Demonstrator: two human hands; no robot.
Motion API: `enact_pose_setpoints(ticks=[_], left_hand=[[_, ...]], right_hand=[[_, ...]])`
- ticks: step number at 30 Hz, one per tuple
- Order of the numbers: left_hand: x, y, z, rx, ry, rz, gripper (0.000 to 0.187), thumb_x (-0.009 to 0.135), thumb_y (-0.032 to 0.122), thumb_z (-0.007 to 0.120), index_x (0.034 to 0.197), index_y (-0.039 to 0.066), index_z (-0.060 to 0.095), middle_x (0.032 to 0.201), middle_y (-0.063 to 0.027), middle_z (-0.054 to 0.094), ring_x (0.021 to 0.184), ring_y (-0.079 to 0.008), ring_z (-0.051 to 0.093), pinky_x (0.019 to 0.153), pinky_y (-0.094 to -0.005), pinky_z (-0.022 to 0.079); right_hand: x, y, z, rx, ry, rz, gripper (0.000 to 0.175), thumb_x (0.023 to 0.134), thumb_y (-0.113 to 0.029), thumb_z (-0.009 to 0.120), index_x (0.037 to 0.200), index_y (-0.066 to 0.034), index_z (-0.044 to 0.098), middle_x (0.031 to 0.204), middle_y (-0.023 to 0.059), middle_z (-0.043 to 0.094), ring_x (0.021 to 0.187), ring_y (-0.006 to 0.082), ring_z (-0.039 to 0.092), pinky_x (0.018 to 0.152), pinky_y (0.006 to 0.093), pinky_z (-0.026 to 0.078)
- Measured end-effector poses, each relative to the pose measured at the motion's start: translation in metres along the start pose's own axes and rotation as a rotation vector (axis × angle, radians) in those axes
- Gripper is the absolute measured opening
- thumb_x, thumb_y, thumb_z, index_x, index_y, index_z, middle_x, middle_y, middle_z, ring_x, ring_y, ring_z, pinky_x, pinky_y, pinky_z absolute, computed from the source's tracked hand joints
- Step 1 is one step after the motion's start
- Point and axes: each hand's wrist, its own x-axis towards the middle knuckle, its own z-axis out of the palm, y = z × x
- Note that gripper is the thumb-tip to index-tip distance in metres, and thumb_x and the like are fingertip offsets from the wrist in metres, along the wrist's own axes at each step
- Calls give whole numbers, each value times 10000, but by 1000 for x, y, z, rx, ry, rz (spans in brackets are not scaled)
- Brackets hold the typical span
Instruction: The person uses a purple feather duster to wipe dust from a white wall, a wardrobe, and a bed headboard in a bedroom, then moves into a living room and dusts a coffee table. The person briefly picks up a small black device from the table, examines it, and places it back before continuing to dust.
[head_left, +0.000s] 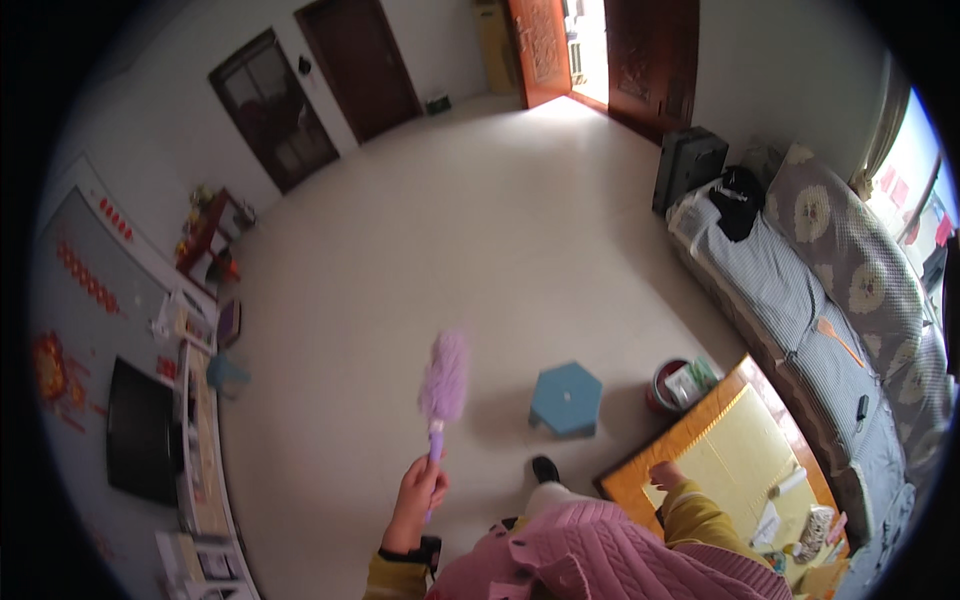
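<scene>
My left hand (417, 491) grips the purple handle of a fluffy duster (445, 375), its lilac head pointing away from me above the tiled floor. Over the near left part of a wooden coffee table (626, 480) is my right hand (667, 475), fingers curled with no object visible in them. Whether that hand touches the table's yellowish cover (739, 442) I cannot tell. A blue hexagonal plastic stool (568, 397) stands on the floor between the duster and the table.
A bin (660, 394) holding packages stands by the table corner. On the right runs a covered sofa (780, 277), with a dark suitcase (688, 166) at its far end. Along the left wall are a television (141, 435) and a low cabinet (202, 450). A carved door (541, 49) stands ajar.
</scene>
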Motion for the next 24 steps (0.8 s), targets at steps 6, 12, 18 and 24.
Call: enact_pose_setpoints(ticks=[6, 12, 18, 24], left_hand=[[90, 93, -53, -5, 134, 81, 334, 1035, 268, 449, 1270, 40, 515, 696, -35, 535, 449, -49, 359, 395, -204, 279], [190, 122, -105, 17, 219, 61, 278, 1025, 243, 465, 1195, 44, 558, 672, -40, 524, 422, -65, 382, 370, -219, 293], [341, 208, -167, 127, 135, 59, 274, 1023, 245, 469, 1179, 45, 572, 670, -25, 534, 435, -61, 392, 379, -215, 295], [539, 335, -146, 278, -168, 128, 274, 1021, 216, 482, 1203, 38, 581, 690, -9, 552, 452, -41, 383, 386, -203, 286]], right_hand=[[131, -234, -160, 160, 426, -183, 244, 849, -276, 587, 885, -59, 692, 949, 161, 690, 892, 354, 660, 743, 432, 538], [210, -389, -265, 15, 366, -300, 313, 865, -300, 588, 1099, -110, 673, 1078, 166, 678, 1032, 359, 621, 898, 436, 495], [289, -369, -294, 101, 411, -196, 330, 855, -334, 611, 1101, -126, 679, 1066, 160, 685, 1026, 349, 627, 900, 426, 496], [263, -237, -245, -72, 463, 545, 223, 834, -207, 580, 903, -60, 733, 992, 191, 695, 954, 357, 662, 814, 432, 538]])
